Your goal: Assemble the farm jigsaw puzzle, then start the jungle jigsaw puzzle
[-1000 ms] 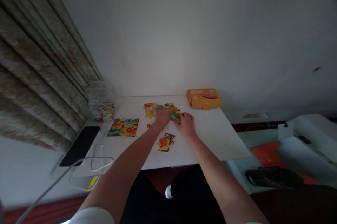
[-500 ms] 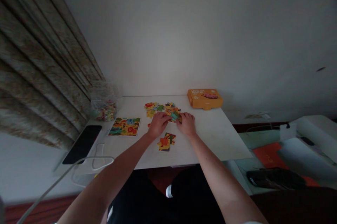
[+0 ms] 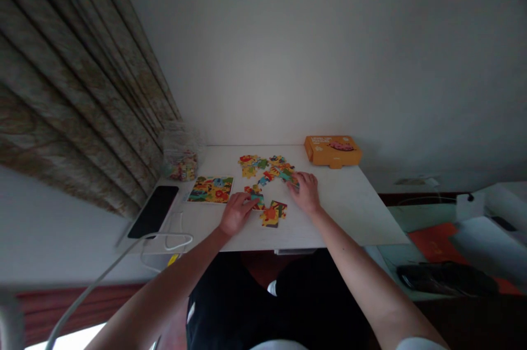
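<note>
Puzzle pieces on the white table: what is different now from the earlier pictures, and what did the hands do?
The left hand moved back from the right hand, and its fingers now reach a small group of puzzle pieces. A line of pieces that the hands covered now shows. The right hand stayed on the pieces at right. The jungle picture and orange box stayed put.

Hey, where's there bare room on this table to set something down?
The largest free patch is the white tabletop right of your right hand, below the orange box. A smaller one lies below the picture card, left of your left hand. It's crowded between your hands, where the jigsaw pieces lie.
</note>
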Available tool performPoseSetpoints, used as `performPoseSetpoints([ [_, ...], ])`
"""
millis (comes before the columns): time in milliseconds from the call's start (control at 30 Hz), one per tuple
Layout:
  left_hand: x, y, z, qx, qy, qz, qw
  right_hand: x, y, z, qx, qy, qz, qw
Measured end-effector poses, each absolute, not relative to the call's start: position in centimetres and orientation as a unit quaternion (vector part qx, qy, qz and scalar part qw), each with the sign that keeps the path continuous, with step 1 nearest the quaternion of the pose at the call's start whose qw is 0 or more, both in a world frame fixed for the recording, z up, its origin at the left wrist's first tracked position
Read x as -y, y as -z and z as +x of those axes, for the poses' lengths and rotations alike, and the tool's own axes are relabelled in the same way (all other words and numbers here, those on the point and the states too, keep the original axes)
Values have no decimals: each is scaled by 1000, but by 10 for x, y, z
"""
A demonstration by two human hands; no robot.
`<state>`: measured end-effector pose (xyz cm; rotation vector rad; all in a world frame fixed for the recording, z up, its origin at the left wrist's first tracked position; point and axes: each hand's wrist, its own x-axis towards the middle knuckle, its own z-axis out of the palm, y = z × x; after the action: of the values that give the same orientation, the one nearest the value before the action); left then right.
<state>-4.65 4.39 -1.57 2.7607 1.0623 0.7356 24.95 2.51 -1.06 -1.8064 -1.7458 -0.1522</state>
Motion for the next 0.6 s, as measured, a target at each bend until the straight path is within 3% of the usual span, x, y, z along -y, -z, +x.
performPoseSetpoints([
  [233, -42, 14, -43, -351, -246, 903, 17, 40, -4, 192, 778, -29, -573, 254],
  [400, -41, 14, -42, -349, -247, 904, 11, 57, -3, 172, 785, -45, -586, 198],
  [600, -43, 12, -42, -337, -232, 912, -3, 36, 5, 204, 760, -27, -620, 196],
])
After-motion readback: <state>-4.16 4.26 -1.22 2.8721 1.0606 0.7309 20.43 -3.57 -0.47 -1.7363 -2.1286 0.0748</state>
